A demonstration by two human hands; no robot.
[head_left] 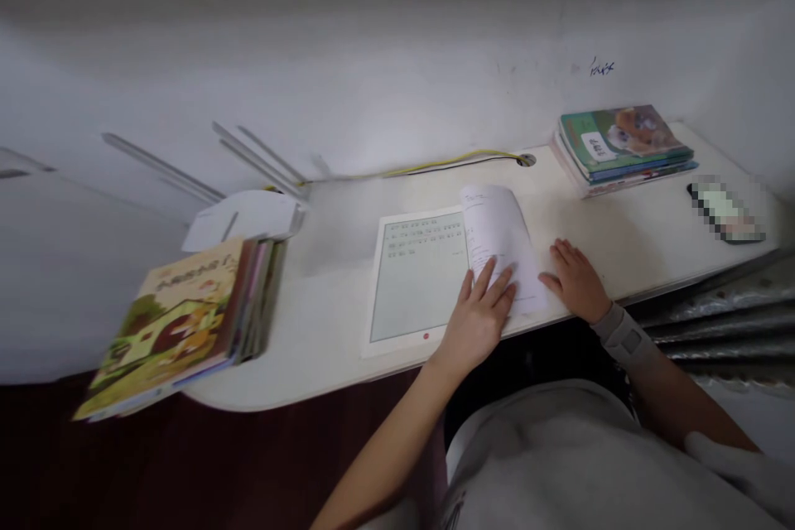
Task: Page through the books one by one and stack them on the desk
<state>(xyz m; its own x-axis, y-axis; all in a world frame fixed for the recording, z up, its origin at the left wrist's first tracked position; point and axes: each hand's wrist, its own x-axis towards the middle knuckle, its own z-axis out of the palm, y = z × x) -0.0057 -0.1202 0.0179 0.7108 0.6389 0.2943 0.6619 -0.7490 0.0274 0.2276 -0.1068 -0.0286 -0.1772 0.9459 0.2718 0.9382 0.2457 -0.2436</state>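
An open white workbook (pixel 417 275) lies on the white desk (pixel 323 323), its left page printed with a few lines of text. One page (pixel 502 238) curls up at the spine. My left hand (pixel 479 315) lies flat with fingers stretched out across the spine and the lower part of that page. My right hand (pixel 575 280) rests open on the desk just right of the page, fingers spread, a grey band on the wrist.
A stack of picture books (pixel 186 323) overhangs the desk's left front edge, loose white paper (pixel 245 219) behind it. Another stack of books (pixel 624 147) sits at the back right, a phone (pixel 726 211) near the right edge. A yellow cable (pixel 435 166) runs along the wall.
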